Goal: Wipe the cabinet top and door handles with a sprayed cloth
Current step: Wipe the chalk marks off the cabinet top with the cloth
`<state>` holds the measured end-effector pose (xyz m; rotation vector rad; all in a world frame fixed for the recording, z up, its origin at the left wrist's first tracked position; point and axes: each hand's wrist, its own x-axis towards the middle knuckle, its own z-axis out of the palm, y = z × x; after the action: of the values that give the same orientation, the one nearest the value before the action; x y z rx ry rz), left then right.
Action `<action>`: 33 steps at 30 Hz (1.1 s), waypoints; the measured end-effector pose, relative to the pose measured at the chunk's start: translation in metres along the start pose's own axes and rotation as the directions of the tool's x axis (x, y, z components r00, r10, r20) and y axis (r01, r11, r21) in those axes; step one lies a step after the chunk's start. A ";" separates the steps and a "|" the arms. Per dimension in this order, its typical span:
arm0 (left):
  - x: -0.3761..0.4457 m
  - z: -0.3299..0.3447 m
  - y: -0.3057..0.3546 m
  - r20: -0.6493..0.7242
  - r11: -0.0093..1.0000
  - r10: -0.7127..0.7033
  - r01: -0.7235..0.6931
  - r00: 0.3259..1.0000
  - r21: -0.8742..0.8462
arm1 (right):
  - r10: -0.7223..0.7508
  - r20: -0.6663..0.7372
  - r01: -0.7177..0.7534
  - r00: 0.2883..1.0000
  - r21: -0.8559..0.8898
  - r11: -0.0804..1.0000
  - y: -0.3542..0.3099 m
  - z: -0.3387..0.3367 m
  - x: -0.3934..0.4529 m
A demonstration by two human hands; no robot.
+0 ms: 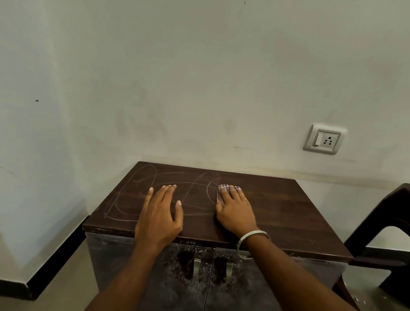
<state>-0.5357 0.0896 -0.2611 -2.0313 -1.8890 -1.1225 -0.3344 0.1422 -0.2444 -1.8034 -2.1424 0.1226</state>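
Note:
A low cabinet with a dark brown wooden top (279,205) stands against the wall. Pale curved wipe streaks mark the left half of the top. My right hand (235,209) presses flat on a small checked cloth (222,191), most of it hidden under my palm and fingers. My left hand (160,214) lies flat on the top beside it, fingers spread, holding nothing. Below the front edge, two metal door handles (196,269) (228,271) hang on the two stained doors, one each side of the middle gap.
A wall socket with a switch (324,139) is on the wall at the right. A dark brown plastic chair (393,224) stands close to the cabinet's right side. A black skirting (53,261) runs along the wall at the left.

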 end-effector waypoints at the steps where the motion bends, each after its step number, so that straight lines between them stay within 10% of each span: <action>1: 0.000 0.000 0.000 -0.003 1.000 -0.003 0.003 1.000 -0.004 | 0.000 0.007 0.000 1.000 -0.005 1.000 0.006 -0.002 0.000; 33: 0.002 -0.014 -0.030 0.033 0.998 -0.065 0.064 0.997 0.029 | 0.135 -0.077 -0.136 0.988 -0.009 0.991 0.011 -0.014 -0.041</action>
<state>-0.5686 0.0891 -0.2609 -2.0004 -1.9885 -1.0770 -0.3139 0.1024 -0.2422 -1.9301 -1.9733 0.0698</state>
